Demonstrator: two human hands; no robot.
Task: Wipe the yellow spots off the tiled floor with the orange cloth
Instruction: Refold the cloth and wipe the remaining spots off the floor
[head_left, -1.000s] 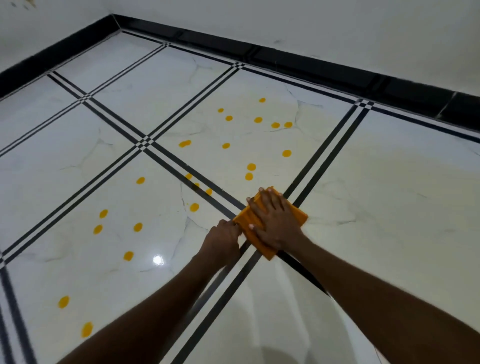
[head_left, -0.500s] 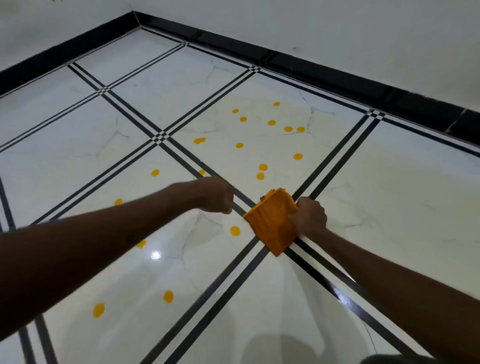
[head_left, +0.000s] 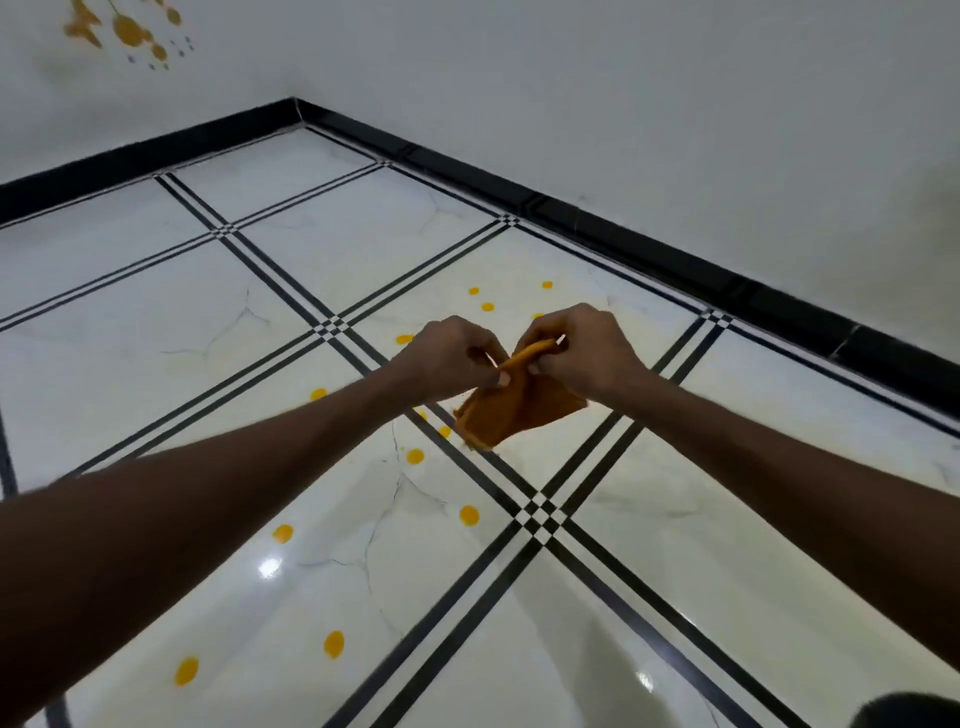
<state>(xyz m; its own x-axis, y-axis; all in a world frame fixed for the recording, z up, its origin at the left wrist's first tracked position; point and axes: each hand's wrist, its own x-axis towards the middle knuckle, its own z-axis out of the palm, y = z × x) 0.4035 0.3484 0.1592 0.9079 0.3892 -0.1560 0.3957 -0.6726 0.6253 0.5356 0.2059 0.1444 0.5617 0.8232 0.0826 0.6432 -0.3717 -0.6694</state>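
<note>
The orange cloth (head_left: 519, 410) hangs in the air above the white tiled floor (head_left: 675, 545), held up at its top edge. My left hand (head_left: 447, 358) pinches the cloth's left upper corner and my right hand (head_left: 576, 353) pinches the top fold next to it. Both arms reach forward over the floor. Several yellow spots lie on the tiles: one (head_left: 469, 515) near the black line crossing, one (head_left: 415, 457) just below the cloth, others (head_left: 334, 644) nearer to me on the left tile, and a few (head_left: 487, 307) beyond my hands.
Black double grout lines (head_left: 540, 514) cross the floor in a grid. A black skirting (head_left: 649, 244) runs along the white walls, which meet in a corner at the back. Orange stains (head_left: 127, 31) mark the left wall high up.
The cloth has come up off the floor. My left hand has joined my right hand on its top edge. The view has tilted up toward the wall corner.
</note>
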